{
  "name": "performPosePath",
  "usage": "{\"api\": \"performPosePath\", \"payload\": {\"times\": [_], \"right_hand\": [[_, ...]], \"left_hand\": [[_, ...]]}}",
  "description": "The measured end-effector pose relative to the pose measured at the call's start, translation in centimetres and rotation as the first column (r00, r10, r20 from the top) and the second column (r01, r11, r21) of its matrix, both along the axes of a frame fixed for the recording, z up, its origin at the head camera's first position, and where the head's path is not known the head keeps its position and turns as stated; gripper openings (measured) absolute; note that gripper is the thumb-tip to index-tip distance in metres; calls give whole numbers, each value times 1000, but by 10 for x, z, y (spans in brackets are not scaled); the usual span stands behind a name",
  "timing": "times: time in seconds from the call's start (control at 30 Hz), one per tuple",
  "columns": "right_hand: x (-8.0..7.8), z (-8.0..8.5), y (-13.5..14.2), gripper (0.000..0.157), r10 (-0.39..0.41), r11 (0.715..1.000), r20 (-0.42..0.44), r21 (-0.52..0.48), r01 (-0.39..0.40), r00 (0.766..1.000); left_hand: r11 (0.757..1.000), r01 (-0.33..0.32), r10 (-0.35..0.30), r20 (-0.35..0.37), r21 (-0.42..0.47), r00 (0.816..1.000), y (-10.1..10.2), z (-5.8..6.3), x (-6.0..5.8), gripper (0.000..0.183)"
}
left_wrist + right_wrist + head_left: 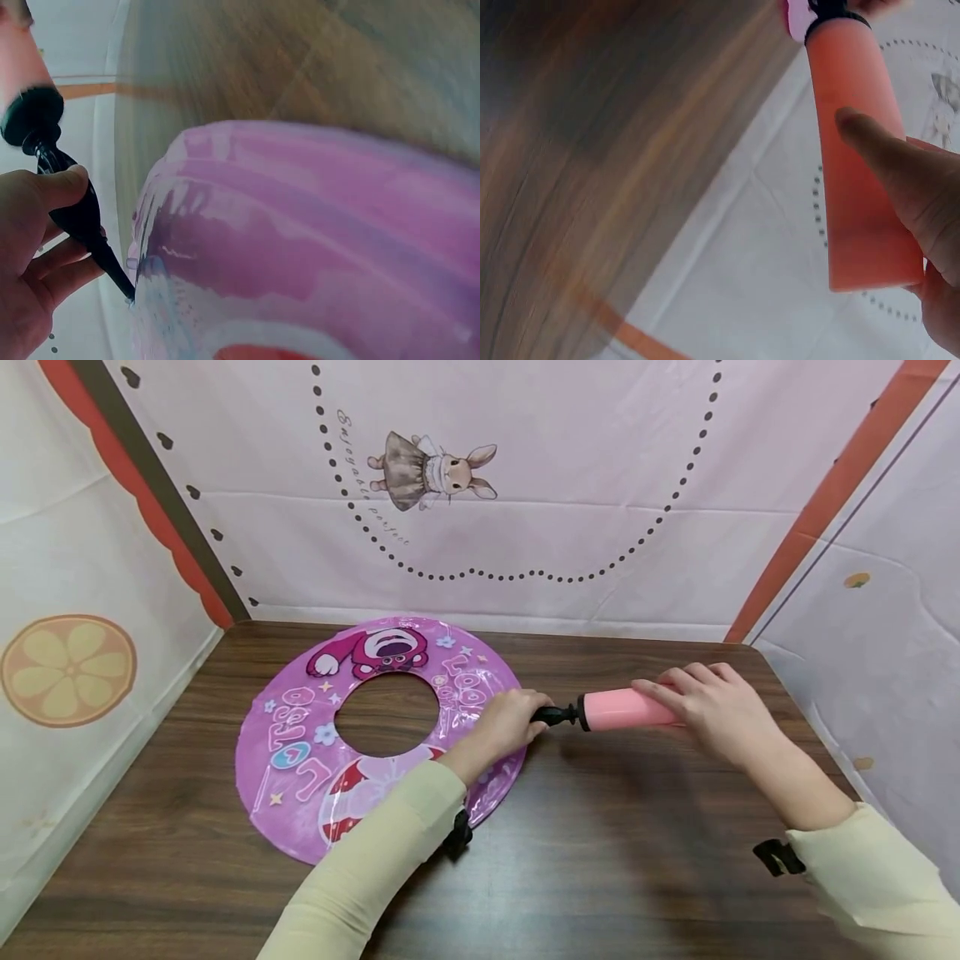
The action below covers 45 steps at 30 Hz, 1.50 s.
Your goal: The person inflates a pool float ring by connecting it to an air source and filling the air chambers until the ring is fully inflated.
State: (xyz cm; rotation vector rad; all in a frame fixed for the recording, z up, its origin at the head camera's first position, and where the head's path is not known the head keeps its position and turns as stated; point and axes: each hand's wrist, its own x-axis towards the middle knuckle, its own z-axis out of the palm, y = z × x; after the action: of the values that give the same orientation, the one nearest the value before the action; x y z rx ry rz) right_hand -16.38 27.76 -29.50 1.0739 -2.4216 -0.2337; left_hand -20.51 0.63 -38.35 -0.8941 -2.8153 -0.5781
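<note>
A purple swim ring (288,785) with a printed bear and lettering lies on the table, rounded out with air. My left hand (510,722) grips the black nozzle end (79,206) of a pink hand pump at the ring's right edge. In the left wrist view the tapered tip meets the ring's surface near its valve. My right hand (716,706) wraps round the pink barrel (626,708) of the pump, thumb laid along it in the right wrist view. The pump is held roughly level above the table, pointing left toward the ring.
The dark wood table (600,877) runs back to a pale fabric wall (555,460) printed with a rabbit. Similar printed fabric stands at the left (52,527) and right (892,635) sides. Black straps (778,857) sit near the cuffs.
</note>
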Motion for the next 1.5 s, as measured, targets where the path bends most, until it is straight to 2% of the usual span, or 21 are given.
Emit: {"api": "performPosePath", "payload": {"times": [0.1, 0.17, 0.2, 0.33, 0.43, 0.5, 0.57, 0.67, 0.77, 0.93, 1.1, 1.27, 1.37, 1.4, 1.5], "right_hand": [[3, 11, 16, 67, 7, 1000, 42, -30, -6, 999], [5, 19, 29, 52, 1, 999, 55, -51, 2, 998], [6, 24, 36, 51, -9, 998, 59, -62, 12, 998], [10, 42, 67, 84, -96, 991, 89, -85, 104, 991], [13, 51, 77, 67, -148, 985, 106, -74, 156, 983], [12, 49, 70, 54, -131, 989, 102, -57, 137, 986], [9, 42, 53, 63, -102, 995, 93, -11, 103, 990], [3, 25, 21, 61, -39, 998, 69, 43, 36, 997], [-2, 12, -5, 57, -7, 997, 31, 79, 5, 1000], [-6, 0, -22, 59, 10, 997, -18, 76, -9, 1000], [-5, -4, -13, 61, 16, 1000, -32, 26, -15, 999], [2, 6, 12, 64, -10, 1000, 28, -27, 11, 1000], [6, 18, 33, 46, -33, 998, 61, -57, 36, 998], [8, 22, 41, 46, -44, 997, 63, -68, 48, 997], [14, 37, 63, 73, -94, 991, 49, -87, 98, 994]], "left_hand": [[1000, -6, 6, 23, 0, 1000, -1, 1, -1, 28], [1000, -7, 7, 29, -8, 1000, -2, 2, -1, 29], [1000, -8, 8, 31, -10, 999, -2, 2, -2, 29], [1000, -25, 26, 33, -19, 999, -3, 3, -3, 29], [999, -30, 30, 27, -17, 999, -3, 3, -4, 28], [1000, -23, 24, 18, -15, 1000, -3, 2, -4, 28], [1000, -16, 16, 7, -13, 1000, -3, 1, -4, 28], [1000, -8, 8, -12, -14, 1000, -4, 0, -4, 29], [1000, -4, 4, -25, -16, 1000, -5, -1, -3, 29], [1000, -1, 1, -38, -4, 999, -5, -2, -3, 28], [1000, -5, 5, 9, 6, 1000, -4, -1, -4, 29], [1000, -11, 12, 42, -17, 999, -3, 0, -5, 30], [999, -14, 16, 56, -30, 998, -3, 0, -6, 30], [999, -16, 18, 61, -35, 998, -3, 0, -6, 30], [998, -26, 30, 76, -51, 997, -3, 0, -7, 30]]}}
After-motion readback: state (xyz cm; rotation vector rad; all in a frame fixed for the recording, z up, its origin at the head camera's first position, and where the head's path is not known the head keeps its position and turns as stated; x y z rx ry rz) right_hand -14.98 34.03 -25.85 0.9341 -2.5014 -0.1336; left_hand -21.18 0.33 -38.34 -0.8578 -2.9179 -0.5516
